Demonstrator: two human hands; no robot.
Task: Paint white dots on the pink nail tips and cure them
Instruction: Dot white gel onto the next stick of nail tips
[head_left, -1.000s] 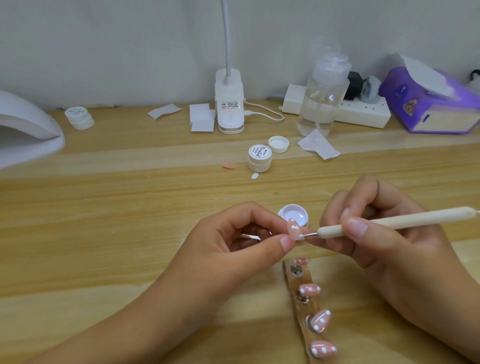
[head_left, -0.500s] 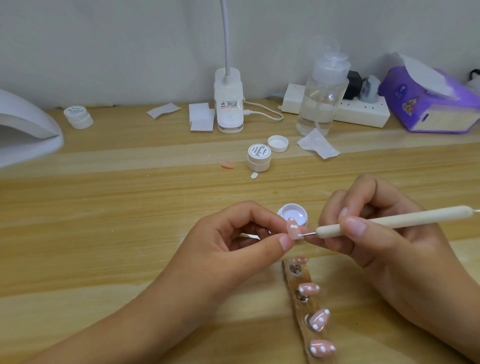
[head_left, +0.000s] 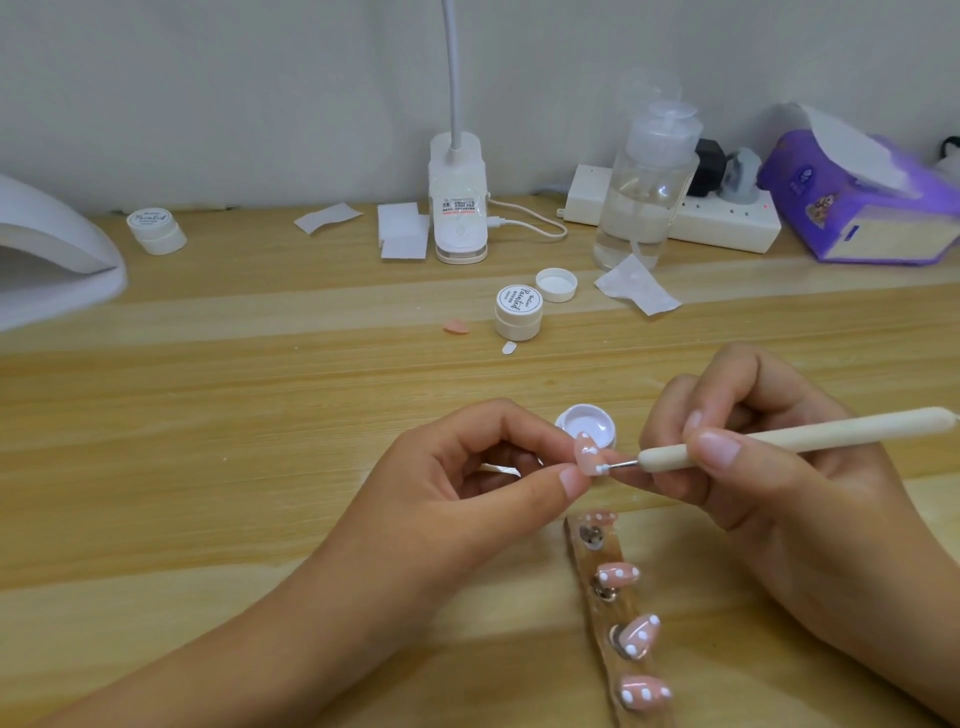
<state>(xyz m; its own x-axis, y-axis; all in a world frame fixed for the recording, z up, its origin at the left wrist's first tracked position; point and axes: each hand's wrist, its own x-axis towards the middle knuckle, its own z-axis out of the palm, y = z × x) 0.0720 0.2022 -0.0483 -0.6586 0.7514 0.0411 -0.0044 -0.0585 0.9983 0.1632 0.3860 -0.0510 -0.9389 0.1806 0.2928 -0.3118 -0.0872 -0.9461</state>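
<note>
We pinch the tip (head_left: 587, 457) in our left hand (head_left: 467, 483), right hand (head_left: 769, 467) gripping the tool (head_left: 789, 439) (steady, light dabs advised).

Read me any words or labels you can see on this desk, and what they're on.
"Painted": lid of the closed white jar; its smaller print is unreadable.
Far-left jar lid: script too blurred.
Lamp base sticker: too small.
Purple tissue pack: blurred.
</note>
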